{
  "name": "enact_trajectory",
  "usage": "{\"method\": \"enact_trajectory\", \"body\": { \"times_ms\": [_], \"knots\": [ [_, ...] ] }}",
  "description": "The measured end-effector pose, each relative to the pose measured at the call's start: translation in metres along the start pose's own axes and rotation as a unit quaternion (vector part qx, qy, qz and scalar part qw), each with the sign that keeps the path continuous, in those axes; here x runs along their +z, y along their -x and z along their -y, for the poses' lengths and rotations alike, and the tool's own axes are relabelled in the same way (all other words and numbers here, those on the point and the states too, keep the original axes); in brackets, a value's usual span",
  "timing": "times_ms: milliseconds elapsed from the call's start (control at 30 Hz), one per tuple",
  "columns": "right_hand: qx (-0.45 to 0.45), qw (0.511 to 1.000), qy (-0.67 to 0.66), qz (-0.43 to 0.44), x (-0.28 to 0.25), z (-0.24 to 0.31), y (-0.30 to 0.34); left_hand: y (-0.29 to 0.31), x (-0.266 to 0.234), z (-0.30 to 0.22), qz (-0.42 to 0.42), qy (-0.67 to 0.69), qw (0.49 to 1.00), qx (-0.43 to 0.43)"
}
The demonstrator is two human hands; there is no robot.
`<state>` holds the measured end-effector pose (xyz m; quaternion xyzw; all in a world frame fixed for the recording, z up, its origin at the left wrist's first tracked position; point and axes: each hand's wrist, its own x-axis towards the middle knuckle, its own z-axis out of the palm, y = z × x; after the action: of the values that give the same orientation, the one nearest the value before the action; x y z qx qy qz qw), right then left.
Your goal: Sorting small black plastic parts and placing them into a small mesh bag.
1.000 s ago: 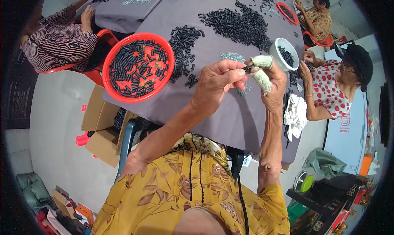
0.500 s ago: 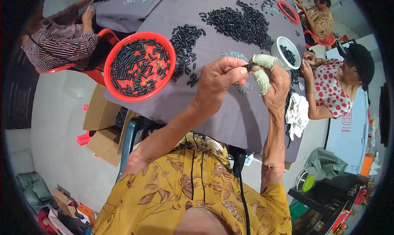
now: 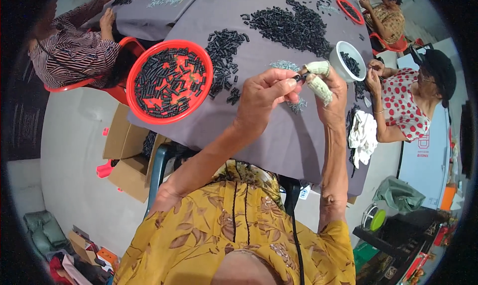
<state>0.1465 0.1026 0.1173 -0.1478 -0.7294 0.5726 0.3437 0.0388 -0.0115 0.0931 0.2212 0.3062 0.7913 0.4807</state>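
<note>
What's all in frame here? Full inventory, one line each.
small black piece: one, black, pinched between both hands' fingertips
red bowl: one, red, table's left edge, full of black pieces
white cup: one, white, right of the hands, black pieces inside
loose black pieces: several piles, black, spread over the table's middle
table: one, grey cloth cover
white cloth: one, white, table's right edge
far red bowl: one, red, far right of table
cardboard boxes: about two, brown, floor at left
other people: three, seated around the table
left hand: bare, gripping the piece
right hand: pale wraps on two fingers, meeting the left
</note>
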Motion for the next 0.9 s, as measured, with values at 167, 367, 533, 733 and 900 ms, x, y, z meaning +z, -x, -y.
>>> {"method": "enact_trajectory", "body": {
  "times_ms": [167,367,533,733,900],
  "knots": [
    [-0.003,1.0,0.007,-0.002,0.003,0.004,0.002,0.001,0.001,-0.005,-0.012,0.007,1.0,-0.014],
    [-0.036,0.993,0.108,0.006,0.004,0.009,0.0,0.0,-0.003,-0.002,-0.019,0.005,1.0,-0.018],
    [-0.122,0.944,0.303,0.04,0.007,0.027,-0.002,0.002,-0.008,0.003,0.001,-0.034,0.998,0.055],
    [-0.123,0.951,0.28,0.051,0.007,0.022,-0.004,0.003,-0.018,0.006,0.056,-0.154,0.983,0.082],
    [-0.086,0.963,0.244,0.075,0.004,0.019,-0.01,-0.001,-0.013,0.007,0.037,-0.106,0.99,0.086]
  ]
}}
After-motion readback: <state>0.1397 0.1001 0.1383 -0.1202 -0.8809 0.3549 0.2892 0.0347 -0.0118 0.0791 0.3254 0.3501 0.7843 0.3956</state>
